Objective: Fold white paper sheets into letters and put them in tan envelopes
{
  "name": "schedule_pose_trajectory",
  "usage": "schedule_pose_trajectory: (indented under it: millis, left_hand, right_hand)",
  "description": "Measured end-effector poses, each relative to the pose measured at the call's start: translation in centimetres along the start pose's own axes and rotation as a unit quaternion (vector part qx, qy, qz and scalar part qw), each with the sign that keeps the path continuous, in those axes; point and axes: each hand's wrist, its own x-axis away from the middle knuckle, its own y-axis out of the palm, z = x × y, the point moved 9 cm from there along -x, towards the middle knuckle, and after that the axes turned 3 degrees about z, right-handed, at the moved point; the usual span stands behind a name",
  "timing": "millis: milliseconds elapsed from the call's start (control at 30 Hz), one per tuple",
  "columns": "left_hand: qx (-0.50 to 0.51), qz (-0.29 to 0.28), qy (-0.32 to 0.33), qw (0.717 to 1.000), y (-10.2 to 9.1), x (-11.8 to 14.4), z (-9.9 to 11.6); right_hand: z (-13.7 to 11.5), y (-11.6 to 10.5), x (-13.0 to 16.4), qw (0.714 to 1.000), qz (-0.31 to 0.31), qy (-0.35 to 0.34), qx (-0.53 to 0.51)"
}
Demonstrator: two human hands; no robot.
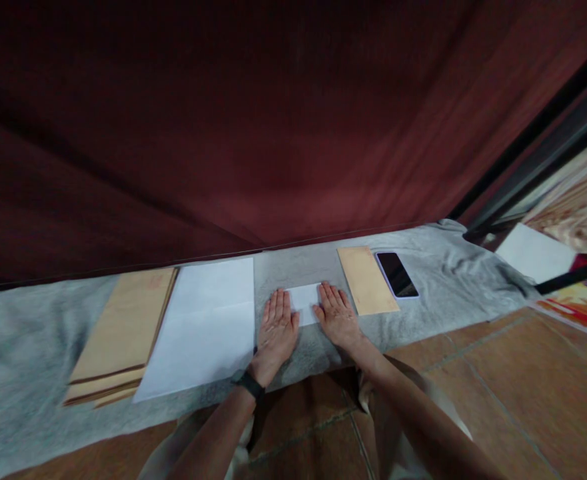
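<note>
Left hand (pixel 276 329) and right hand (pixel 338 316) both flat, fingers spread, pressing ends of small folded white paper (pixel 305 300) on grey cloth (pixel 33 347). Tan envelope (pixel 367 280) just right, phone (pixel 396 274) beside it; white sheets (pixel 203 327), envelope stack (pixel 123 333) left.

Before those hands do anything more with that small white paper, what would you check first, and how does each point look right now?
1. Both hands on the folded paper: left hand and right hand lie flat on its ends. Ok.
2. Paper flat on the grey cloth: ok.
3. Paper's folds neat: mostly covered, cannot tell.
4. Single envelope close by on the right, apart from the paper: ok.
5. Phone out of the way, beyond the envelope: ok.
6. White sheets and envelope stack lie to the left, untouched: ok.
</note>
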Motion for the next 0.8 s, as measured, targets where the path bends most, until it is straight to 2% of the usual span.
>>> schedule_pose_trajectory:
  millis: [200, 367, 500, 600, 667, 800]
  left_hand:
    - [0.014, 0.001, -0.020, 1.000, -0.2, 0.5, -0.4]
    - [0.011, 0.030, -0.035, 0.999, -1.1, 1.0, -0.4]
    - [0.009, 0.045, -0.017, 0.999, -2.2, 0.9, 1.3]
    - [0.040, 0.013, 0.064, 0.997, -1.8, 1.0, 4.3]
    - [0.058, -0.004, 0.082, 0.995, -1.3, 1.1, 5.4]
    - [0.075, -0.002, 0.064, 0.995, -1.1, 1.2, 5.4]
  right_hand:
    - [0.2, 0.1, 0.1, 1.000, 0.004, -0.005, 0.015]
    - [0.2, 0.2, 0.2, 1.000, 0.000, -0.013, 0.028]
    - [0.3, 0.2, 0.3, 0.999, 0.004, -0.015, 0.029]
    - [0.3, 0.3, 0.5, 1.000, 0.006, -0.017, 0.023]
    - [0.4, 0.3, 0.6, 1.000, 0.008, -0.020, 0.018]
    - [0.4, 0.3, 0.7, 1.000, 0.010, -0.024, 0.010]
